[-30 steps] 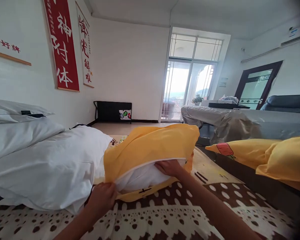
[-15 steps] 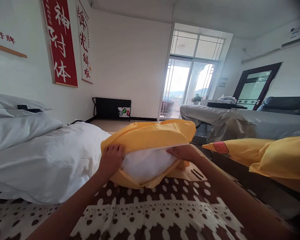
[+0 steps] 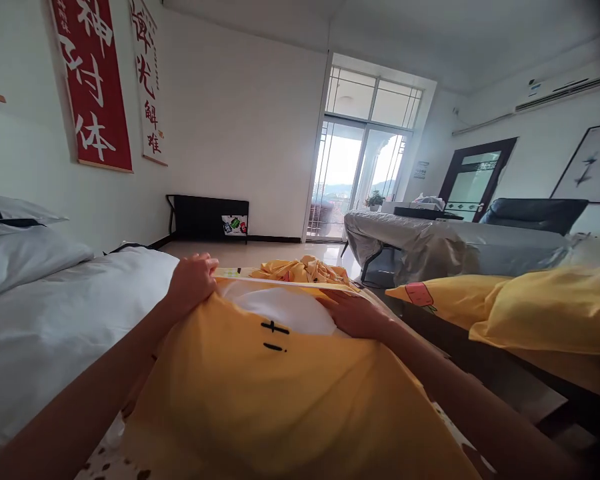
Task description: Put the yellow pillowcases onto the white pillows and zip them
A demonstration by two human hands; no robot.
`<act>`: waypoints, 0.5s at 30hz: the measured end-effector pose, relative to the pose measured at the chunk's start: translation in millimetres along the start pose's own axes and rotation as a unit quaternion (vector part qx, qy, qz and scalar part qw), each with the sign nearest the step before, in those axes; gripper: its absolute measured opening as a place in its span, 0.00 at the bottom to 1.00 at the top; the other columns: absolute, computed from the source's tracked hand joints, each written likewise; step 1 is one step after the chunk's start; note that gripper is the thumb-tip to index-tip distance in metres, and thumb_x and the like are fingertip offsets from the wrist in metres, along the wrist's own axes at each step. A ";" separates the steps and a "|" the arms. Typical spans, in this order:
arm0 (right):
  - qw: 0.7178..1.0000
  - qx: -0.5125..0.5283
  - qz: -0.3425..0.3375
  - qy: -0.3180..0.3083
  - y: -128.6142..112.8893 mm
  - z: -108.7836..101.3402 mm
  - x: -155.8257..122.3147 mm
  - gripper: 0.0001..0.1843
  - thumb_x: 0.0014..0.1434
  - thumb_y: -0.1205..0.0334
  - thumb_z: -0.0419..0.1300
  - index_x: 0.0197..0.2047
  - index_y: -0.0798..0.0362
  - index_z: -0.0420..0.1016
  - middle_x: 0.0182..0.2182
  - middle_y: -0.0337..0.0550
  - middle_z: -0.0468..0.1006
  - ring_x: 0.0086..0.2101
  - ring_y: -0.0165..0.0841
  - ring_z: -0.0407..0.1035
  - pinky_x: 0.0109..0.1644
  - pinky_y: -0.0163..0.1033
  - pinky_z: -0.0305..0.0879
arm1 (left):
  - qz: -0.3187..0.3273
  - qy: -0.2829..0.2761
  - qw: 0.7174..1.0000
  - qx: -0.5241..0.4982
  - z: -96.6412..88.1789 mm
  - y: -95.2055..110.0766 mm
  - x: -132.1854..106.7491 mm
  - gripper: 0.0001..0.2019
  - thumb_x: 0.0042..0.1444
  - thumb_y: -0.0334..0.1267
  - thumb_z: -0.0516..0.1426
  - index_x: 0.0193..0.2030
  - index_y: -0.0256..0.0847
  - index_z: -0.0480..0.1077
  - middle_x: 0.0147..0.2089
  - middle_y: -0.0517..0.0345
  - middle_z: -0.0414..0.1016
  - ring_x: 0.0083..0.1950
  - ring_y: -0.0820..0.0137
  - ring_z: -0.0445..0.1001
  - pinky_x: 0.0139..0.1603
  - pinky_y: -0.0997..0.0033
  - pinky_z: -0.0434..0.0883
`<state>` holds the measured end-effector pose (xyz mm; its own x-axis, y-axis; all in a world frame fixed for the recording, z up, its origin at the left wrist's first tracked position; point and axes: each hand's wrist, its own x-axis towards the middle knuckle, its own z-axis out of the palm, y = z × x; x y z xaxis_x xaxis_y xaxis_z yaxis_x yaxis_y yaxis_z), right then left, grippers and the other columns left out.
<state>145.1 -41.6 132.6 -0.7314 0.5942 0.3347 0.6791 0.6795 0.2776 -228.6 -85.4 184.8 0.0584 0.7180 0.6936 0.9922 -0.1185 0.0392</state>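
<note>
A yellow pillowcase (image 3: 260,393) lies spread towards me over a white pillow (image 3: 285,310) on the bed. My left hand (image 3: 193,280) is closed on the pillowcase's far left corner. My right hand (image 3: 353,313) rests flat on the pillow at the case's open edge, fingers together and stretched out. A crumpled piece of yellow cloth (image 3: 303,270) sits just beyond the pillow.
White pillows (image 3: 35,313) are stacked at my left against the wall. A second yellow pillow (image 3: 525,310) lies at the right on a dark frame. Further back stand a covered table (image 3: 445,240), a dark chair (image 3: 535,213) and a glass balcony door (image 3: 353,180).
The pillow has been flipped over towards me, so the yellow case now covers its near side. Both hands moved up and away to the far edge. The view swung to the right.
</note>
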 end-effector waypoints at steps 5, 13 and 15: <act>0.988 0.154 -0.033 0.007 -53.8 -10.7 52.4 0.28 0.62 0.56 0.50 0.65 0.45 0.56 0.59 0.44 0.67 0.59 0.39 0.59 0.62 0.47 0.52 | -0.052 -0.089 0.988 -0.112 16.8 -13.0 -13.0 0.09 0.45 0.30 0.50 0.18 0.40 0.53 0.23 0.61 0.62 0.26 0.71 0.59 0.27 0.72 0.53; 0.946 0.161 -0.226 -0.170 -178.2 52.5 109.1 0.24 0.56 0.55 0.54 0.57 0.44 0.67 0.56 0.44 0.69 0.56 0.46 0.61 0.53 0.55 0.61 | -0.113 0.008 0.987 -0.115 28.0 -11.1 -14.6 0.16 0.55 0.39 0.48 0.18 0.40 0.53 0.24 0.59 0.61 0.25 0.74 0.58 0.29 0.73 0.55; 0.953 0.137 -0.177 -0.205 -185.1 68.7 109.7 0.20 0.56 0.57 0.54 0.52 0.48 0.72 0.52 0.48 0.73 0.54 0.47 0.64 0.53 0.60 0.60 | -0.093 0.045 0.985 -0.137 22.8 -0.6 -23.5 0.16 0.57 0.39 0.47 0.19 0.40 0.49 0.23 0.61 0.58 0.25 0.75 0.57 0.29 0.74 0.57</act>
<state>-65.2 -72.7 56.1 -0.9126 0.3868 -0.1324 0.3845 0.9221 0.0437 -228.0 -86.6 152.1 -0.1443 0.6826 0.7164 0.9171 -0.1797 0.3559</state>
